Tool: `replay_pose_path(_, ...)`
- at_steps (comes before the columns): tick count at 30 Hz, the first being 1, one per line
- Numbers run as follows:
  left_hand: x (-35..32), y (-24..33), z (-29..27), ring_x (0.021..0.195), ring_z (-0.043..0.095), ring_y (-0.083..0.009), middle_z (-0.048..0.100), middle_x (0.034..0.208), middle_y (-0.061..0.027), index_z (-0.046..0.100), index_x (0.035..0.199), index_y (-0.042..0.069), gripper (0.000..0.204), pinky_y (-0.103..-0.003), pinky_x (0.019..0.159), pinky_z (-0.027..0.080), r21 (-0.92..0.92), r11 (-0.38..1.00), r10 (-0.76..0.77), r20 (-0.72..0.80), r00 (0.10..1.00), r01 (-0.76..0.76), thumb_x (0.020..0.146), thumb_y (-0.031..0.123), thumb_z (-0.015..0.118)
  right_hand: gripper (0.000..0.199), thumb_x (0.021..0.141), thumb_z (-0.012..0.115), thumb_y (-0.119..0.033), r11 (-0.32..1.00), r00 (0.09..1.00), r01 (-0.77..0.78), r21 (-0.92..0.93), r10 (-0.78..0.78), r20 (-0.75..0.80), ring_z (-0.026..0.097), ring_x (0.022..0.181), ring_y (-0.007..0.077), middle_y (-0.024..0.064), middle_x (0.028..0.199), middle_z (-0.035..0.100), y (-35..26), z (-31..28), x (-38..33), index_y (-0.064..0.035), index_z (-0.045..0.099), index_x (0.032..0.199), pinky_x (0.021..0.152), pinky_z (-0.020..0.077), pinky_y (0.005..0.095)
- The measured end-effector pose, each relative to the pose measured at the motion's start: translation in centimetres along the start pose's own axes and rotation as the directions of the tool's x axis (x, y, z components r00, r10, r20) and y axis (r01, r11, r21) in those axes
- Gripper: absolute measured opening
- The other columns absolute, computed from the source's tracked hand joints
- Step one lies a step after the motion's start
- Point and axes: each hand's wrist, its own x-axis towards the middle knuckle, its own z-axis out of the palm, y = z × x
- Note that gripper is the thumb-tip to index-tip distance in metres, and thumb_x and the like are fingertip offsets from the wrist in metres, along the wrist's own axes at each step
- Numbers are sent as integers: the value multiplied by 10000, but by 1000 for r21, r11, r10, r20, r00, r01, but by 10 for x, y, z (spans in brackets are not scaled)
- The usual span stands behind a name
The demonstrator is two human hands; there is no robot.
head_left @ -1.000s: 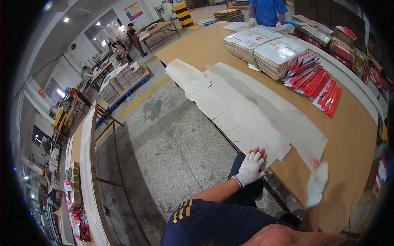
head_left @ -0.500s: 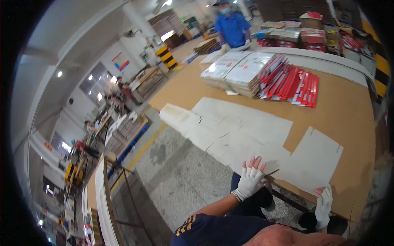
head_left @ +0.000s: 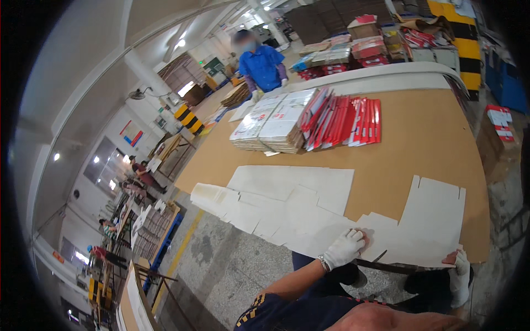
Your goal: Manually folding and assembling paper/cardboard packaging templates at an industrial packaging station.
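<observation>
My left hand [head_left: 343,248], in a white glove with bare fingertips, is over the near edge of a white cut cardboard sheet [head_left: 422,220]. Its fingers are curled and pressed together; whatever may be within them is hidden. At the sheet's near right corner, my right hand [head_left: 458,273], gloved alike, pinches the edge with bare fingertips on top. The sheet lies flat, with slots and stepped edges, and joins or overlaps other white pieces [head_left: 276,212] to the left. A dark curved strip or gap [head_left: 380,256] shows beside my left hand.
A brown-topped table [head_left: 408,132] carries a tied stack of white flat packages [head_left: 270,124] and a row of red-and-white ones [head_left: 353,121]. A person in blue [head_left: 262,69] stands at its far side. Loaded pallets [head_left: 157,231] and a striped pillar [head_left: 468,47] stand around.
My left hand's fingers went from spread to curled. My right hand stays at the sheet's corner. The view has turned, so the table and stacks appear farther left.
</observation>
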Motion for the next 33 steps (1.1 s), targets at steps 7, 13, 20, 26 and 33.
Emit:
replay_pose_path(7, 31, -8, 28, 992, 556, -312, 580, 1058, -99, 631, 915, 61, 191, -426, 865, 446, -429, 903, -25, -72, 997, -8, 775, 179, 685, 181, 743, 583, -59, 851, 992, -37, -523, -33, -123, 527, 1022, 291, 74, 977, 619, 32, 1, -47, -65, 642, 915, 883, 400, 401)
replay_pose_path(13, 50, 22, 33, 1061, 539, -303, 586, 1124, -97, 621, 993, 32, 279, -429, 923, 435, -121, 992, 4, -294, 956, -42, 736, 104, 700, 486, 678, 681, -33, 836, 984, -29, -548, -73, -163, 555, 1012, 327, 101, 1086, 624, 40, 11, -59, -74, 604, 1157, 883, 421, 426)
replay_pose_path(20, 68, 55, 44, 997, 542, -331, 588, 1055, -154, 652, 972, 7, 264, -406, 887, 432, -597, 780, 157, -106, 982, -189, 744, 135, 687, 620, 694, 780, -95, 886, 889, -302, -351, 129, -439, 540, 752, 251, 86, 851, 551, 82, 17, -50, -39, 517, 1253, 658, 458, 350)
replay_pose_path(26, 96, 81, 70, 1076, 508, -343, 548, 1161, -157, 627, 1123, 43, 383, -463, 915, 402, -367, 929, -135, -208, 969, 51, 788, 224, 662, 726, 803, 705, -78, 768, 735, -623, -149, 509, -447, 534, 830, 212, 91, 975, 553, 77, 18, -29, -71, 340, 1429, 744, 461, 338)
replay_pose_path(33, 94, 107, 50, 1415, 213, -366, 287, 1501, -181, 253, 1464, 22, 770, -633, 1071, 199, -124, 988, 83, -55, 995, -89, 824, 315, 567, 755, 846, 586, 9, 724, 662, -505, 470, 674, -328, 448, 1189, 227, 138, 1349, 437, 27, 89, -101, -57, 200, 1492, 1022, 357, 333)
